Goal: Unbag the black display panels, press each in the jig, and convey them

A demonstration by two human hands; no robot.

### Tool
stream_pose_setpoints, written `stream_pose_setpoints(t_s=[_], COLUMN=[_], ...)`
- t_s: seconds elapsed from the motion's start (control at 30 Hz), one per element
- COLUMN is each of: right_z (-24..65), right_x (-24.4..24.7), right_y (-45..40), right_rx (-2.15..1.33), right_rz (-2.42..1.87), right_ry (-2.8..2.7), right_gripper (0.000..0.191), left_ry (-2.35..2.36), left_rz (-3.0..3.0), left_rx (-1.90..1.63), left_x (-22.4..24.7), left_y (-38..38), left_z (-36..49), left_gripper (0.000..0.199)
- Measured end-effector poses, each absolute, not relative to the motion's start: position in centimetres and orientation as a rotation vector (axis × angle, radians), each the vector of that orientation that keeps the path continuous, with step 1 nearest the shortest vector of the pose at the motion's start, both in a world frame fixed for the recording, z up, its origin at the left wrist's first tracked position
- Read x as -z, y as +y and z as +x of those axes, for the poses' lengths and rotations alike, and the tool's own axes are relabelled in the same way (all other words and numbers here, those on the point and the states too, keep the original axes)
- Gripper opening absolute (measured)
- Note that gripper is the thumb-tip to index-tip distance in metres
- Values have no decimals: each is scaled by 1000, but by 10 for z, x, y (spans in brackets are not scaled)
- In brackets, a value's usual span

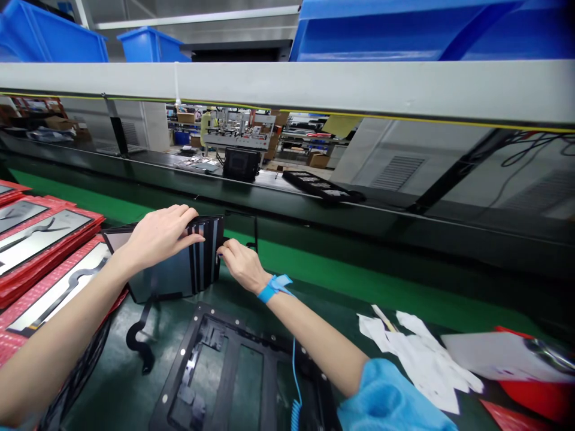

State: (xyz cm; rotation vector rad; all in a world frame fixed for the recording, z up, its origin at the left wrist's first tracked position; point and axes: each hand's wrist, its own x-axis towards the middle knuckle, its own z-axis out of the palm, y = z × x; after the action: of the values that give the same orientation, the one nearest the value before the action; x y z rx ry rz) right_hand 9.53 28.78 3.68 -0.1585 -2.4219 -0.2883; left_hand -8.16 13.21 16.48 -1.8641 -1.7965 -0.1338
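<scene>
**Two Hands Grip a Stack of Dark Panels at a Green Workbench**

A worker's bare left hand (164,234) reaches over a stack of dark panels (171,272) standing on edge, its fingers bent across the top and its thumb lying along the front face near the striped edges. The right hand (245,264), a blue wrist strap (274,288) behind it, has its thumb and fingertips pinched together on the stack's right edge, just below the level of the left fingers.

Under the left fingers, a black ribbon cable (140,344) trails from the foot of the panels onto the green workbench (117,365). Nearer the camera than both sets of fingers lies a black frame (224,365) with rectangular openings, a coiled blue cord (295,383) passing over it.

Well to the left of the left fingers, flat panels (49,236) with dark cables rest on red bubble wrap (22,287). Far to the right of the right fingers sit white gloves (422,362) and, beyond them, a white container (498,356) lying beside red material (539,398). Beyond and above the fingers, blue bins (150,45) line a shelf (269,81), and a black boxy device (241,163) stands beneath it.
</scene>
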Motion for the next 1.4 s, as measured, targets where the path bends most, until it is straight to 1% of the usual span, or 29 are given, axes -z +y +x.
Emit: stream_pose_setpoints(t_s=[0.13, 0.37, 0.63, 0.9, 1.4], right_z=[96, 128, 98, 96, 96], right_x=[-37, -32, -40, -30, -31], right_y=[288, 276, 292, 293, 303], right_rx=[288, 233, 238, 251, 200], right_rz=[-126, 6, -120, -179, -53], right_ry=[-2450, -2506, -2364, -2274, -2362], right_gripper=[21, 14, 17, 17, 18], left_ry=[-1794, -1798, -1782, -1776, -1781], left_rz=[-1855, -1855, -1865, -1875, -1869], left_rx=[141, 164, 179, 184, 180], left_x=[-164, -164, -162, -162, -163], left_y=[132, 136, 138, 139, 139], left_z=[-83, -86, -89, -90, -90], left_gripper=[39, 39, 39, 40, 40])
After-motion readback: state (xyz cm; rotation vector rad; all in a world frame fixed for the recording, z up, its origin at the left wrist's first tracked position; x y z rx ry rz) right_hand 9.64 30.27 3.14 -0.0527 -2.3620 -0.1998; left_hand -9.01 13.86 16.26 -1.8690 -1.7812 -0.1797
